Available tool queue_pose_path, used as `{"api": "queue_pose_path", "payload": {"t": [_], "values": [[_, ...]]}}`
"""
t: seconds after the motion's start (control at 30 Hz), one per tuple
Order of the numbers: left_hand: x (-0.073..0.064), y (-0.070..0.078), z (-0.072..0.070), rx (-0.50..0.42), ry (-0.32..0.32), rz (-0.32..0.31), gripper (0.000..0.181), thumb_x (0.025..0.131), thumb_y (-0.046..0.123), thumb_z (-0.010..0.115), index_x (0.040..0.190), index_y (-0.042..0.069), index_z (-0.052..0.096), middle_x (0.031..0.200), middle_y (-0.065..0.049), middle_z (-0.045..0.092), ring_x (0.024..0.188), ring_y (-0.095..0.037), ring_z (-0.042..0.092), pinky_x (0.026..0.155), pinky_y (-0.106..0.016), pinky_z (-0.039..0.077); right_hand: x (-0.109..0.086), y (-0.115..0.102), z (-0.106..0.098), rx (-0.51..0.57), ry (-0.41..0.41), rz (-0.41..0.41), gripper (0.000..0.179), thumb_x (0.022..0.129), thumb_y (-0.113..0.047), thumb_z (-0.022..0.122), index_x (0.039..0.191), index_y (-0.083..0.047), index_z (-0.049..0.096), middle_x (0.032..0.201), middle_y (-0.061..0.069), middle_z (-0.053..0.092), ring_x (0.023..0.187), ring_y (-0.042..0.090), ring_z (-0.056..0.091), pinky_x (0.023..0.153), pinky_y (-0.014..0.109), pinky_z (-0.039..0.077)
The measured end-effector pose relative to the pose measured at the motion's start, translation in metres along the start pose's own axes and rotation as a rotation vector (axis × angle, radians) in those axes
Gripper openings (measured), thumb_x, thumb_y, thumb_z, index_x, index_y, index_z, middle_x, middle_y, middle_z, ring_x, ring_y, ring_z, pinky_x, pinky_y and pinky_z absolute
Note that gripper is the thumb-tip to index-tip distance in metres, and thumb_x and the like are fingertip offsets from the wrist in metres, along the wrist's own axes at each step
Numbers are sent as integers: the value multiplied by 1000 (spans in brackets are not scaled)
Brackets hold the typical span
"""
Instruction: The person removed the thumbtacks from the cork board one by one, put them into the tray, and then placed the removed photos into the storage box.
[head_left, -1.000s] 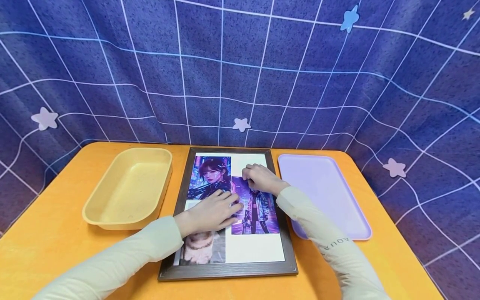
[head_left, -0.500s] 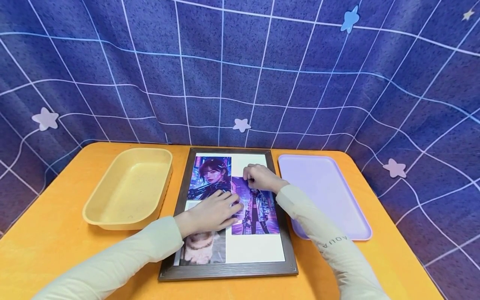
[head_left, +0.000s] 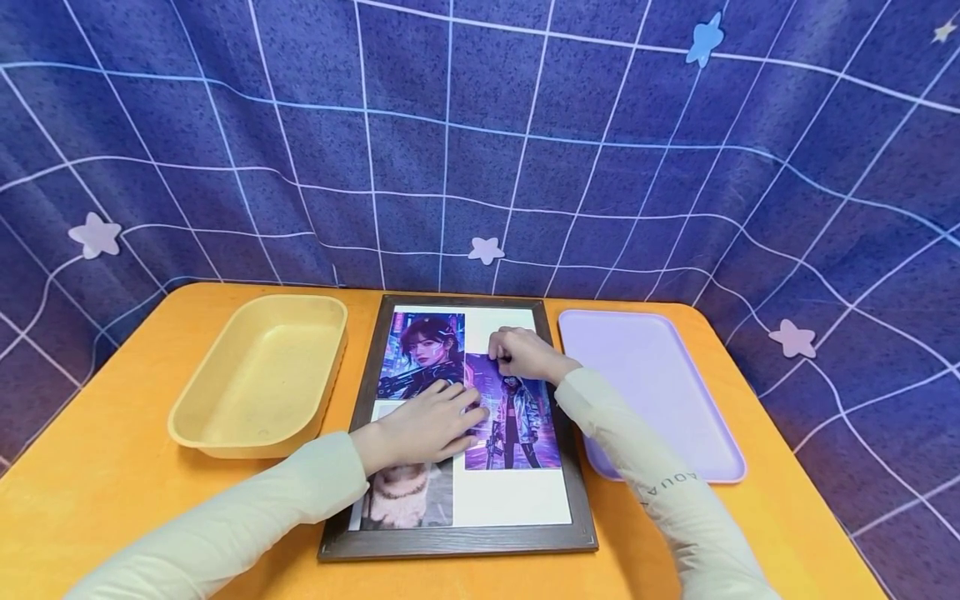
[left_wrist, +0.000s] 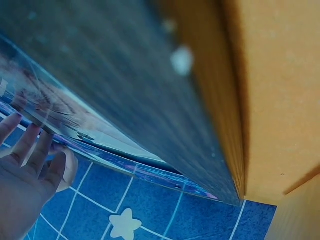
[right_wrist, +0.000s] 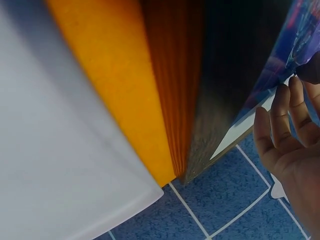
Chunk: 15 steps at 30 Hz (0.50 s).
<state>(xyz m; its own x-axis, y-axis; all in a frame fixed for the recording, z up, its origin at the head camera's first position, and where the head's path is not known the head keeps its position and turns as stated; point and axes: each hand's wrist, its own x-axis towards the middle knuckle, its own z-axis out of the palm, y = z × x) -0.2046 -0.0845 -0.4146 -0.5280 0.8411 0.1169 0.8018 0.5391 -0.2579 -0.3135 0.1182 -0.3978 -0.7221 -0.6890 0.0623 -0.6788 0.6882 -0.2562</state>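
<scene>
A dark wooden picture frame [head_left: 457,543] lies on the orange table, with a white backing and three pictures inside its border. My left hand [head_left: 423,423] rests across the pictures with its fingers spread, fingertips on the left side of the purple picture print [head_left: 517,425]. At the top edge of that print my right hand [head_left: 522,354] pinches it between thumb and bent fingers. Upper left in the frame is a print of a dark-haired figure [head_left: 423,354]. Below it, partly hidden by my left hand, lies a pale furry-looking picture [head_left: 401,500].
A yellow deep tray [head_left: 258,392] stands left of the frame. To the right lies a shallow lilac tray [head_left: 645,375], partly under my right sleeve. A blue gridded curtain [head_left: 420,150] with stars hangs behind the table [head_left: 97,483].
Both hands keep nearly the same place on the pictures. The right hand shifts very slightly, and the whole view drifts a little to the right.
</scene>
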Motion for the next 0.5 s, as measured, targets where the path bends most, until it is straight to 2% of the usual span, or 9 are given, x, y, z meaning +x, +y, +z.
{"api": "queue_pose_path", "payload": {"t": [0.5], "values": [[0,0,0,0,6,0,38,94,42,38,124,21,50,122,-1,52,109,-20,48,93,-38,40,-1,-1,-1,24,-5,7,16,77,-3,66,91,-8,63,85,2,58,76,14,53,72,28,46]]}}
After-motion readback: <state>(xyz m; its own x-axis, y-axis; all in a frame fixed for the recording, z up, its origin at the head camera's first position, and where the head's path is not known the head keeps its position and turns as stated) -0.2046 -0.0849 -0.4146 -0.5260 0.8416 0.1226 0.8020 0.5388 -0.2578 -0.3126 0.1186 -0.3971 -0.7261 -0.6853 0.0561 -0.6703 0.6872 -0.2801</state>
